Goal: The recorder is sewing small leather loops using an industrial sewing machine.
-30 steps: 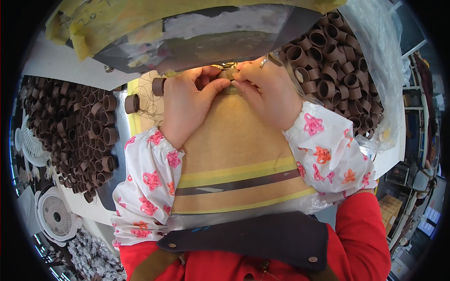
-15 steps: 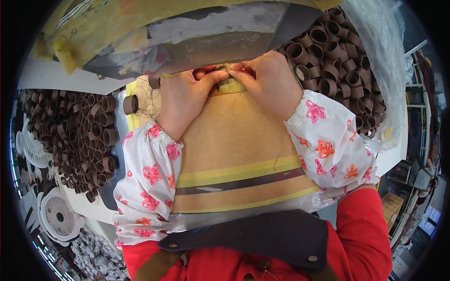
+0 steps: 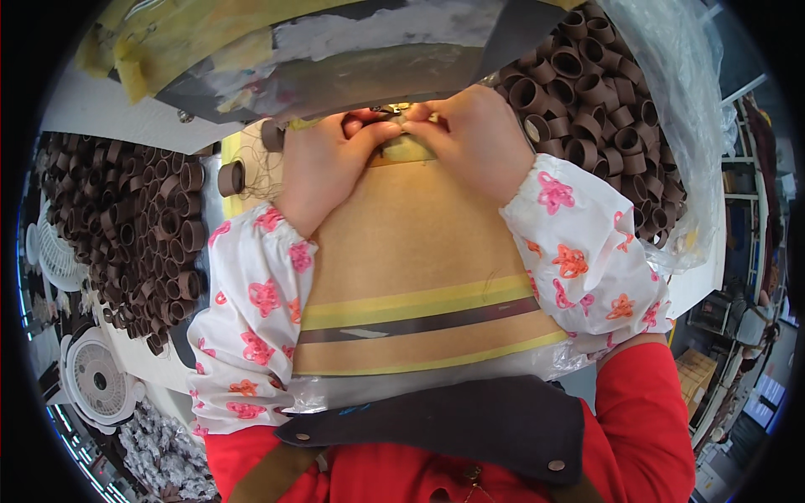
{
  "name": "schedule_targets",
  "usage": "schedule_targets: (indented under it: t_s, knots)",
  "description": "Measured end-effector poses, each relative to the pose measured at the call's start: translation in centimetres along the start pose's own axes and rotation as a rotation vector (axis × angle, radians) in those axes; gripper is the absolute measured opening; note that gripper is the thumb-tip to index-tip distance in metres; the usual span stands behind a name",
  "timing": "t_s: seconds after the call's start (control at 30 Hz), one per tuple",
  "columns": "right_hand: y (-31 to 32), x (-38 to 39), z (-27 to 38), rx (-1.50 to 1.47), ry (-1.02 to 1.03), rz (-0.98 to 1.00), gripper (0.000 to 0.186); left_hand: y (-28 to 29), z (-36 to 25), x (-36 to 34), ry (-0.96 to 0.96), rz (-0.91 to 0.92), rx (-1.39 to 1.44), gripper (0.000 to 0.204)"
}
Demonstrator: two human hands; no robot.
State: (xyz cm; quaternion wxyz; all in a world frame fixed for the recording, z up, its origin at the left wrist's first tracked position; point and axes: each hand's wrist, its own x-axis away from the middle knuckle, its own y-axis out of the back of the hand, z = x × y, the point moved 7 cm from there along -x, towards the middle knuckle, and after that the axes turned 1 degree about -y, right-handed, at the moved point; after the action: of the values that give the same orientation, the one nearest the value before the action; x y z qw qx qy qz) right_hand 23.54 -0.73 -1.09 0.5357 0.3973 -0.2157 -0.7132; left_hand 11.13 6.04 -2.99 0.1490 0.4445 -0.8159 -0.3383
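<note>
Moved: left hand [image 3: 325,163] and right hand [image 3: 482,138], slightly forward since a second ago.
Grip: fingertips [image 3: 389,130] nearly meeting; I can't tell what they grip.
Beside left hand: short brown, leathery-looking open tube [image 3: 272,136]; probably light, springy, best pinched by its wall.

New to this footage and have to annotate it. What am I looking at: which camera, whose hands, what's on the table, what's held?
No robot here: a person works bare-handed. The view is from the left of two fisheye cameras on their head, looking down, so straight edges bend. The left hand and right hand come out of white flowered sleeves. Their fingertips meet just below a taped cover; what they pinch is too hidden to tell. Below lies a tan work surface with yellow strips. Short brown tubes are heaped at left and right.
</note>
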Motion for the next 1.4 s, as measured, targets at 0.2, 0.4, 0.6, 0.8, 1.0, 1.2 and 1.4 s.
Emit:
schedule_targets:
  t_s: [0.2,0.4,0.6,0.8,1.0,1.2,1.4]
  knots:
    - [0.0,0.0,-0.3,0.033,-0.021,0.048,0.011,0.1,-0.5,0.2,0.034,0.006,0.012,0.026]
    - [-0.2,0.0,0.0,0.064,-0.027,0.048,0.01,0.0,0.1,0.2,0.026,0.0,0.019,0.025]
    - [0.5,0.4,-0.2,0.024,0.04,-0.061,0.012,-0.2,0.0,0.0,-0.009,-0.012,0.026,0.035]
    - [0.4,0.1,-0.1,-0.033,0.135,-0.061,0.01,0.3,-1.0,-0.1,-0.109,-0.044,-0.032,0.029]
    - [0.8,2.9,2.0,-0.226,0.111,0.193,0.012,0.2,-2.0,2.8,-0.259,0.193,-0.021,0.028]
    - [0.2,3.3,0.4,-0.433,-0.2,0.107,0.015,-0.8,-2.8,3.1,-0.342,0.184,0.099,0.02]
    - [-0.6,2.6,0.9,-0.502,-0.2,0.283,0.011,1.0,-3.6,3.0,-0.405,-0.007,0.154,0.013]
